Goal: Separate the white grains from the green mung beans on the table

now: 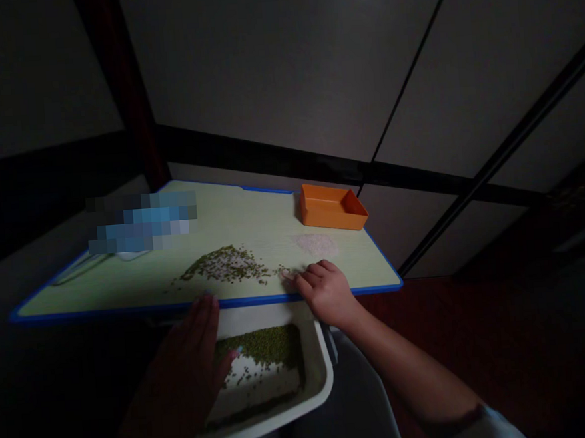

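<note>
My left hand (196, 349) hovers over the left side of a white tub (326, 370), its fingers stretched out toward the table's front edge and the thumb apart. Green grains that look like mung beans (274, 344) lie in the tub. On the table, my right hand (328, 293) rests near the front edge with its fingers curled and the tips pressed together. Whatever they hold, if anything, is too small to make out. Just left of those fingertips spreads a mixed pile (228, 263) of green beans and pale grains like rice. A thin patch of pale grains (317, 244) lies beyond the right hand.
An orange rectangular box (332, 208) stands at the back right of the pale green, blue-edged table (252, 215). A blurred blue item (145, 222) with a cord sits at the left. Cabinet panels (262, 74) rise behind. The room is dim.
</note>
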`<state>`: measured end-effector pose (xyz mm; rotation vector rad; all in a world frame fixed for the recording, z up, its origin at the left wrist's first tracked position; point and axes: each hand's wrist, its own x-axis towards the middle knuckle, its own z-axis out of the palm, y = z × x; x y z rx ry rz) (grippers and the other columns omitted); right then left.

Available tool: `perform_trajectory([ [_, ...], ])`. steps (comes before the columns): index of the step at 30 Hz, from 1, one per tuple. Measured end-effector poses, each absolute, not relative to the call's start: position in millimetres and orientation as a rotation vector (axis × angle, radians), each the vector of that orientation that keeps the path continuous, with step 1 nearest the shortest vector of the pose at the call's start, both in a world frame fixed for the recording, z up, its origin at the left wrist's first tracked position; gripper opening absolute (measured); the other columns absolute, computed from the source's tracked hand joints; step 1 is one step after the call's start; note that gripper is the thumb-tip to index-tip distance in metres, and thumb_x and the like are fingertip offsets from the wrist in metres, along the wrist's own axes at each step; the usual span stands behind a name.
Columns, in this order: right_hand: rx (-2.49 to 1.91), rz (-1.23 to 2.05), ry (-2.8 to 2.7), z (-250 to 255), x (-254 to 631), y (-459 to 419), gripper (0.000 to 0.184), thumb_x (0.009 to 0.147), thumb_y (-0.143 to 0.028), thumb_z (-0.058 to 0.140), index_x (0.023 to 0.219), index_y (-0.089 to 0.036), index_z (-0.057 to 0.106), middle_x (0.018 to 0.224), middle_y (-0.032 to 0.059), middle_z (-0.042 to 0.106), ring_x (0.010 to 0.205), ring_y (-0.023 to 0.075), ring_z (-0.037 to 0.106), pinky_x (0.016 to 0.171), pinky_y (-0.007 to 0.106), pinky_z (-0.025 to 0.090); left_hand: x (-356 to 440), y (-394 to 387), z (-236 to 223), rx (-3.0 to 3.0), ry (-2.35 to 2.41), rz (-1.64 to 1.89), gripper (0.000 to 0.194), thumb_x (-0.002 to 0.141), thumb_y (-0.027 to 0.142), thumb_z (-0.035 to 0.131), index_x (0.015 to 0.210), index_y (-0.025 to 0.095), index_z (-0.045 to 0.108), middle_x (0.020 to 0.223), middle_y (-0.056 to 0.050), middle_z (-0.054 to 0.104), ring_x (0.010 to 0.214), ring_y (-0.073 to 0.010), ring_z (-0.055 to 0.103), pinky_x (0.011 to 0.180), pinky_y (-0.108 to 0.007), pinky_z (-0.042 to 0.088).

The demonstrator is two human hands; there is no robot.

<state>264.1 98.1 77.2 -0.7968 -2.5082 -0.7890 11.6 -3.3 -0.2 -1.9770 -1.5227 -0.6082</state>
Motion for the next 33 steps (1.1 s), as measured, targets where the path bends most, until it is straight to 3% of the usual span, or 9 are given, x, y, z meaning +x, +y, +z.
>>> perform_trajectory([
  [5, -0.794, -0.820, -2.467, 75, 274, 103, 0.018, 0.095, -0.018, 0.052, 0.084, -0.017, 0.066, 0.067, 0.0028, 0.067, 0.069, 0.0178, 0.052, 0.066, 0.034, 0.029, 10, -5, -2, -2.004, -1.540, -0.616, 0.078, 0.088, 0.048, 0.034, 0.150, 0.006, 0.013, 0.146, -0.024, 0.045, 0.133, -0.0351, 0.048, 0.099, -0.048, 0.047],
  [13, -0.917, -0.806, -2.376, 82, 297, 112, 0.020, 0.096, -0.022, 0.052, 0.083, -0.016, 0.067, 0.067, 0.0035, 0.068, 0.068, 0.0156, 0.053, 0.066, 0.032, 0.029, 8, -2, -8, -2.016, -1.574, -0.617, 0.078, 0.089, 0.051, 0.031, 0.150, 0.006, 0.012, 0.148, -0.023, 0.042, 0.135, -0.0345, 0.045, 0.101, -0.049, 0.046],
  [17, -1.196, -0.667, -2.431, 92, 292, 113, 0.027, 0.098, -0.027, 0.049, 0.082, -0.017, 0.068, 0.071, 0.0067, 0.069, 0.071, 0.0164, 0.057, 0.066, 0.030, 0.030, 9, -4, -5, -2.021, -1.594, -0.612, 0.079, 0.088, 0.050, 0.034, 0.150, 0.008, 0.010, 0.149, -0.022, 0.041, 0.136, -0.0332, 0.044, 0.103, -0.048, 0.045],
  [23, -1.820, -0.246, -2.264, 117, 271, 124, 0.032, 0.098, -0.034, 0.043, 0.094, -0.019, 0.071, 0.085, 0.0105, 0.074, 0.071, 0.0194, 0.064, 0.060, 0.028, 0.031, 9, -5, -3, -2.036, -1.598, -0.603, 0.079, 0.088, 0.051, 0.034, 0.150, 0.006, 0.013, 0.150, -0.023, 0.039, 0.137, -0.0335, 0.042, 0.104, -0.048, 0.045],
  [28, -1.900, -0.024, -2.180, 117, 260, 141, 0.032, 0.095, -0.034, 0.046, 0.086, -0.017, 0.072, 0.088, 0.0130, 0.074, 0.074, 0.0199, 0.065, 0.058, 0.028, 0.030, 9, -3, -7, -2.042, -1.582, -0.624, 0.077, 0.088, 0.049, 0.036, 0.147, 0.002, 0.021, 0.149, -0.025, 0.040, 0.138, -0.0351, 0.041, 0.106, -0.049, 0.042],
  [33, -1.829, 0.039, -2.149, 105, 245, 146, 0.033, 0.095, -0.034, 0.045, 0.085, -0.017, 0.072, 0.088, 0.0126, 0.074, 0.075, 0.0187, 0.064, 0.057, 0.027, 0.028, 9, -4, -5, -2.037, -1.581, -0.610, 0.077, 0.088, 0.048, 0.036, 0.148, 0.003, 0.018, 0.148, -0.025, 0.041, 0.136, -0.0352, 0.043, 0.104, -0.048, 0.043],
])
